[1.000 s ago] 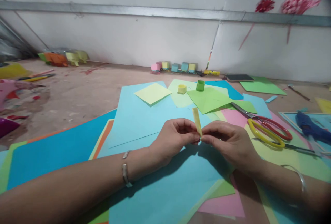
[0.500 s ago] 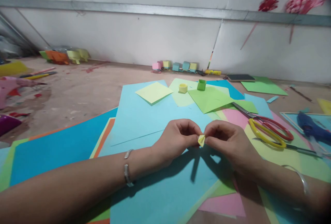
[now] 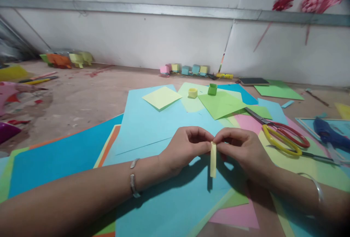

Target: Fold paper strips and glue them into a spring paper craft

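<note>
Between my fingertips hangs a narrow yellow paper strip, its upper end pinched and its lower end pointing toward me. My left hand grips it from the left with thumb and forefinger. From the right, my right hand pinches the same top end, so the fingertips of both hands nearly meet. Under the hands lies a large light blue paper sheet. Beyond them stand a small yellow paper box and a small green paper box.
Red-handled and yellow-handled scissors lie to the right, near a blue glue gun. A pale yellow square and a green sheet rest farther back. Small paper blocks line the wall. A pink tool is at far left.
The yellow paper strip has swung down from being seen nearly end-on, so its length now shows below my fingers. Both hands stay in almost the same place.
</note>
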